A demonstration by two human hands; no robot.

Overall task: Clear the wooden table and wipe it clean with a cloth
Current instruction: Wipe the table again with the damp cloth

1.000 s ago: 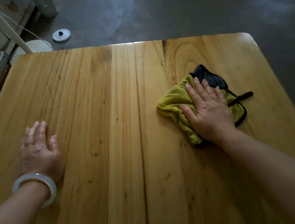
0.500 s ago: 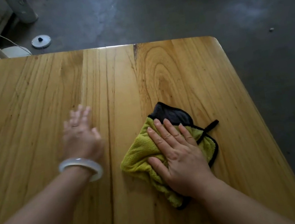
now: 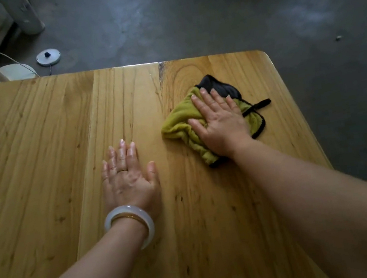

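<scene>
We are in the wiping step: our right hand (image 3: 220, 124) presses the cloth (image 3: 182, 120) with flat fingers, our left hand (image 3: 128, 179) rests spread on the wooden table (image 3: 39, 159), and the next pass likely calls for even downward pressure across unwiped boards.

Home room (wooden table (image 3: 39, 159), concrete floor (image 3: 207, 13))

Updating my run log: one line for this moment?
phase: wiping | right hand: flat on green cloth | left hand: flat on wooden table

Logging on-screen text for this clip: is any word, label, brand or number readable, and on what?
None: no text shows on the wooden table, the cloth, the bangle or the round disc on the floor.
</scene>
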